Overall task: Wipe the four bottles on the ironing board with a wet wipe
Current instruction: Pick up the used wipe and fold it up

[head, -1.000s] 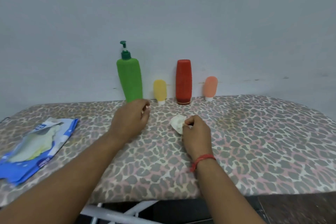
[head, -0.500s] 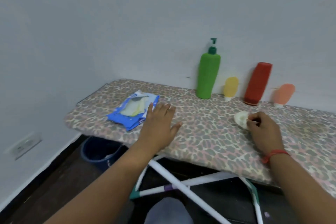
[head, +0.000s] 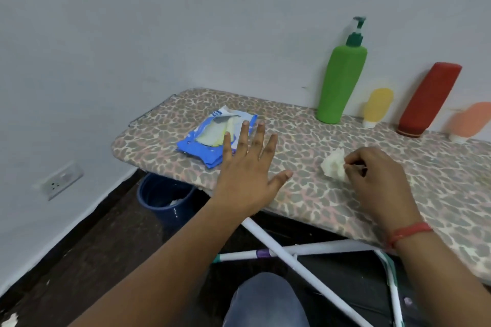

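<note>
Four bottles stand along the wall on the leopard-print ironing board point(head: 305, 141): a tall green pump bottle point(head: 341, 79), a small yellow bottle point(head: 377, 106), a red bottle point(head: 427, 99) and a small orange bottle point(head: 470, 121). My right hand point(head: 377, 178) pinches a crumpled white wet wipe point(head: 333, 164) that lies on the board. My left hand point(head: 247, 167) hovers with fingers spread over the board's near edge, its fingertips next to the blue wipes packet point(head: 212, 138).
A dark blue bucket point(head: 166, 198) stands on the floor under the board's left end. White crossed legs point(head: 292, 255) run below the board. A wall socket point(head: 59, 179) sits low on the left wall.
The view has swung left. My left hand has left the green bottle's base and moved left toward the wipes packet, fingers spread. My right hand keeps hold of the wipe.
</note>
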